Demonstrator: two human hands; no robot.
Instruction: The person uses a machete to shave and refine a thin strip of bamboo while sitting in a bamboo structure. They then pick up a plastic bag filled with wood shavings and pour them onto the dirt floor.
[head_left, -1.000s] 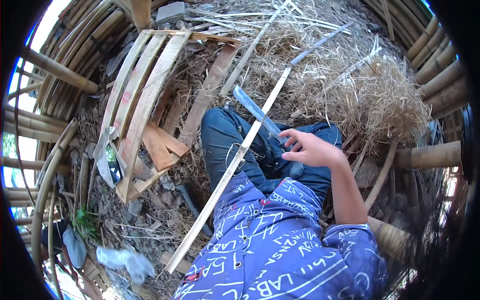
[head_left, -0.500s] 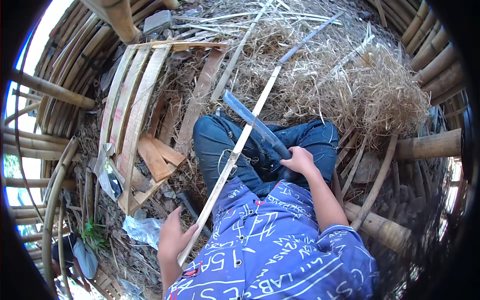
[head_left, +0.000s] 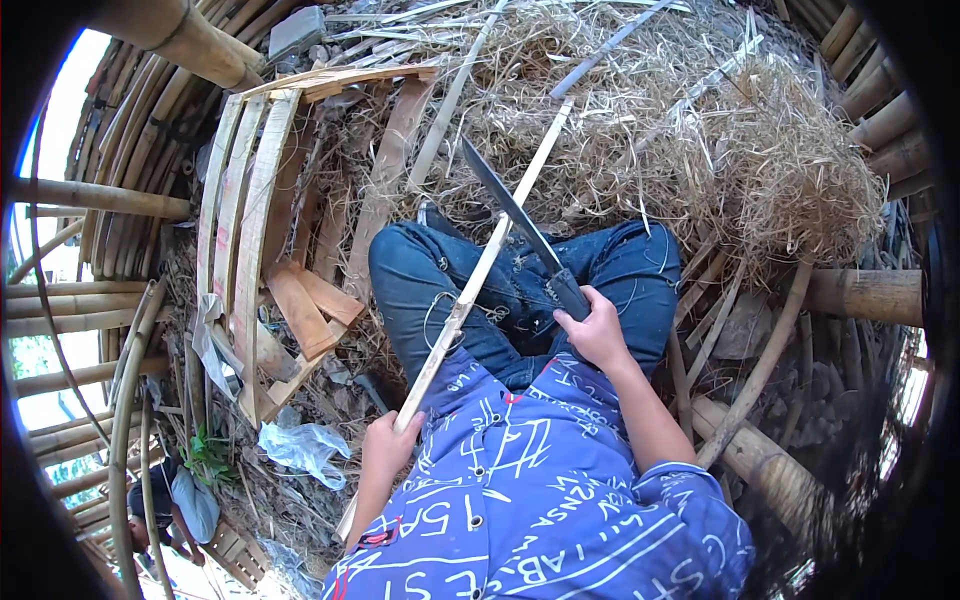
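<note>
By the left hand (head_left: 388,448), clamped around its lower part, a long pale wooden strip (head_left: 478,272) is held; it is directed over the folded legs (head_left: 412,285) from seven o'clock to one o'clock. By the right hand (head_left: 597,330), closed firmly on the dark handle (head_left: 566,290), a long knife (head_left: 528,230) is held, with its tip pointed toward eleven o'clock. In this view the strip is crossed by the blade, but whether they are touching cannot be told. From the legs, a heap of dry fibres (head_left: 800,190) is seen at two o'clock and a slatted wooden frame (head_left: 270,160) at ten o'clock. The step in hand is judged to be the steadying of the strip for trimming. For the next move, a firm grip and a cutting edge kept away from the left hand seem to be required.
</note>
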